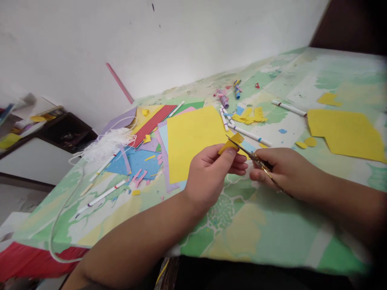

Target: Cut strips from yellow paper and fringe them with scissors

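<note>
Left hand [210,173] pinching yellow paper strip [229,146] (one side fringed), right hand [290,169] grasping scissors [256,159], tips at the strip, all above cloth-covered table [242,241], inward of its near edge.

scissors [253,156] at fringed yellow strip [225,146]

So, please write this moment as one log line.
left hand: pinches fringed yellow strip | right hand: holds scissors at strip | nearby: paper, markers
</note>
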The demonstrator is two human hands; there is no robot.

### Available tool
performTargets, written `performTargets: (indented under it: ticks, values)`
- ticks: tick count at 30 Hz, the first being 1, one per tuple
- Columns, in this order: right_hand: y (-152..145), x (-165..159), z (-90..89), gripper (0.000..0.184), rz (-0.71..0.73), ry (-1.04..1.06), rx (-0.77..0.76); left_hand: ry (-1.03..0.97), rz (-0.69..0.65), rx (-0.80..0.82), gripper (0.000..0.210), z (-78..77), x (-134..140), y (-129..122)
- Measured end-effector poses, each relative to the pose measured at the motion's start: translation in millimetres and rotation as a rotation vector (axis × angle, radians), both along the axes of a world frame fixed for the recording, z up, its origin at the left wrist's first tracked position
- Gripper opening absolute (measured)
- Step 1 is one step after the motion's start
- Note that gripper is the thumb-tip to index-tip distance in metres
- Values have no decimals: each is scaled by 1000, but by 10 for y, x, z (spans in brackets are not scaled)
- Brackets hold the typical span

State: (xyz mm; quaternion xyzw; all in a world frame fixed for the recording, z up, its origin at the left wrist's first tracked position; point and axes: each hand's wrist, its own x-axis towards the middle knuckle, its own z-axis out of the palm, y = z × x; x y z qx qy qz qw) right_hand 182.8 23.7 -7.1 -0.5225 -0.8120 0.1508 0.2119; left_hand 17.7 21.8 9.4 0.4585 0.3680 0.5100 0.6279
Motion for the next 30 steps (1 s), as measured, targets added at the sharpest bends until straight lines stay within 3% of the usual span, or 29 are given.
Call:
performTargets:
  ticks: [30]
  values:
    - [23,-10,0,46,-95,-48,-32,-27,33,19,12,-32,8,50]
